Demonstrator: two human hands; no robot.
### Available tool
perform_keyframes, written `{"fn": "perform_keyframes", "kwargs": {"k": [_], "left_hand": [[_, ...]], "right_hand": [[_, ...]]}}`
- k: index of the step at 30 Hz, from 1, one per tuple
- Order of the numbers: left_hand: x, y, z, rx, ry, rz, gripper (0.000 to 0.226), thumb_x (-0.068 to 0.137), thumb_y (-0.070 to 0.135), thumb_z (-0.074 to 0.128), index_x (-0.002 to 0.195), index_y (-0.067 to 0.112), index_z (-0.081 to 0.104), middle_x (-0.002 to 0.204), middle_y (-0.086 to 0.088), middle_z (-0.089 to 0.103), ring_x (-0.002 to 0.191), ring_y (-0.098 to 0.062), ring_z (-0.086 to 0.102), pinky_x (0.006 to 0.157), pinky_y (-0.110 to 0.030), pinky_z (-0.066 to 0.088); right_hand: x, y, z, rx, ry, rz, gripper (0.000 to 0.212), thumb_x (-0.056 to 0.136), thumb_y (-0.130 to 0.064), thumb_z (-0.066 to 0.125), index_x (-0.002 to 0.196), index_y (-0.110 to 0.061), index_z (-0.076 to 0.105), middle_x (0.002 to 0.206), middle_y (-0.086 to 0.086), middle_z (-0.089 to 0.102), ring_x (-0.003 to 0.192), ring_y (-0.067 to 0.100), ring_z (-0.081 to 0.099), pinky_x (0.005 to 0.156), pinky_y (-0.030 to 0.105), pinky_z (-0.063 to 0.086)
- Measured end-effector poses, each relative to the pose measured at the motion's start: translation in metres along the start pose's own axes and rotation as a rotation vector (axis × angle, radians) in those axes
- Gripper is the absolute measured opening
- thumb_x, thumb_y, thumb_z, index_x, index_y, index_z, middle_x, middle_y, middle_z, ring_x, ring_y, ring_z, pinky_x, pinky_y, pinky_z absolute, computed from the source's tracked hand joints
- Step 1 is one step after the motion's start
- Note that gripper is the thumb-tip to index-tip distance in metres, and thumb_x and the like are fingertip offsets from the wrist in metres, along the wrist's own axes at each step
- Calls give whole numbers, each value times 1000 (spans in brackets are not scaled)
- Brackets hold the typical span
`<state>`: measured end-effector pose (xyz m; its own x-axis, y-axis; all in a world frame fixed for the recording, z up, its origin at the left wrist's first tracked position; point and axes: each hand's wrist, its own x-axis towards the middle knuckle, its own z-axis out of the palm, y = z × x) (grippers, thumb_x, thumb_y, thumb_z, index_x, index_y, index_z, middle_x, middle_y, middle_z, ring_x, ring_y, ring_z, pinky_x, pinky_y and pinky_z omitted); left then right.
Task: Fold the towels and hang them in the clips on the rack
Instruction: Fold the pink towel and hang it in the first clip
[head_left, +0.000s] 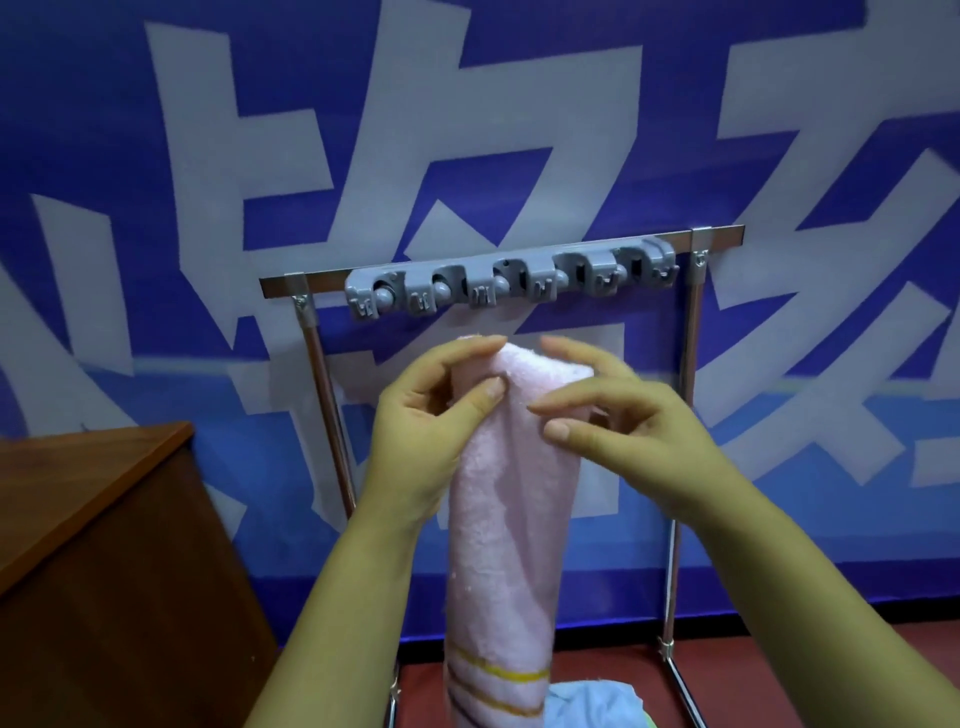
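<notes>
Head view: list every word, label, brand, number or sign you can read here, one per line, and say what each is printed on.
Blue banner behind the rack: large white characters, cropped by the frame and partly hidden; none can be read whole.
Grey clip bar: no lettering can be made out.
Pink towel, held by the left hand and right hand: yellow stripes only, no text.

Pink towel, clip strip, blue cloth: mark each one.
pink towel (511, 530), head view, middle of the hanging folded part
clip strip (511, 280), head view, centre clip
blue cloth (592, 704), head view, its bunched top
</notes>
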<state>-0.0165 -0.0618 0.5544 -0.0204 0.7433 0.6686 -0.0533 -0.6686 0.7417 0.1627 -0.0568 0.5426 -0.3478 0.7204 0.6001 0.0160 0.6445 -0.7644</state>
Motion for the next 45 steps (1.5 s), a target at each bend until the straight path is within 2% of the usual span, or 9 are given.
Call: {"fn": "perform_keyframes", "kwargs": {"k": [5,10,17,20,24,28,34,40,45], "left_hand": [[15,8,-20,48,1,-1,37,79,-8,62,79,27,74,86,12,72,86,-1,65,76,-17,51],[36,17,-54,10,51,-45,27,81,-6,59,87,18,69,86,9,72,86,-4,66,71,-18,53],[73,4,-105,57,63,-204,22,85,5,60,97,22,67,105,0,67,103,-20,62,83,-29,54],[80,-11,-115,250,196,-211,17,88,26,60,104,32,59,125,-2,50,116,-17,52,85,-23,47],[70,-35,-105,384,377,-163,70,71,57,67,131,32,41,136,6,33,126,-12,37,98,-33,41],[78,-69,-94,568,398,-186,115,59,61,76,147,23,13,154,-1,15,140,-21,23,111,-47,31],[118,-102,-108,693,524,-152,90,75,19,74,146,14,20,149,-12,29,137,-28,32,110,-42,34],[149,-82,-143,867,332,-125,49,83,-5,45,127,17,50,122,-6,53,96,-20,53,72,-26,41],[160,-79,-166,1057,22,-70,59,76,-8,45,126,23,54,122,-1,55,105,-23,54,79,-27,41]], "right_hand": [[31,-6,10,22,-1,35,17,69,-23,77,86,-26,77,96,11,68,97,35,61,87,47,52],[72,-21,30,80,-169,93,22,67,-24,73,88,-19,77,93,5,73,91,14,67,83,26,55],[135,-22,66,2,-160,265,30,78,-41,70,90,-14,76,104,28,65,82,18,57,76,35,53],[165,-19,82,43,-126,405,50,79,-59,58,92,-14,75,99,1,73,96,14,61,78,28,51],[204,-18,100,80,-52,499,61,83,-64,49,97,-10,72,84,3,60,76,17,57,62,25,50],[241,-15,114,163,-6,547,66,83,-66,47,101,-6,69,102,15,61,83,22,62,58,28,55],[281,-17,120,204,27,452,72,80,-70,48,99,-4,68,112,17,58,103,29,61,86,42,55],[297,-10,80,265,278,300,32,82,-30,71,94,0,68,82,14,61,72,23,60,60,28,52],[257,25,48,259,272,424,38,86,-1,51,118,-19,61,83,3,57,68,14,53,57,23,46]]}}
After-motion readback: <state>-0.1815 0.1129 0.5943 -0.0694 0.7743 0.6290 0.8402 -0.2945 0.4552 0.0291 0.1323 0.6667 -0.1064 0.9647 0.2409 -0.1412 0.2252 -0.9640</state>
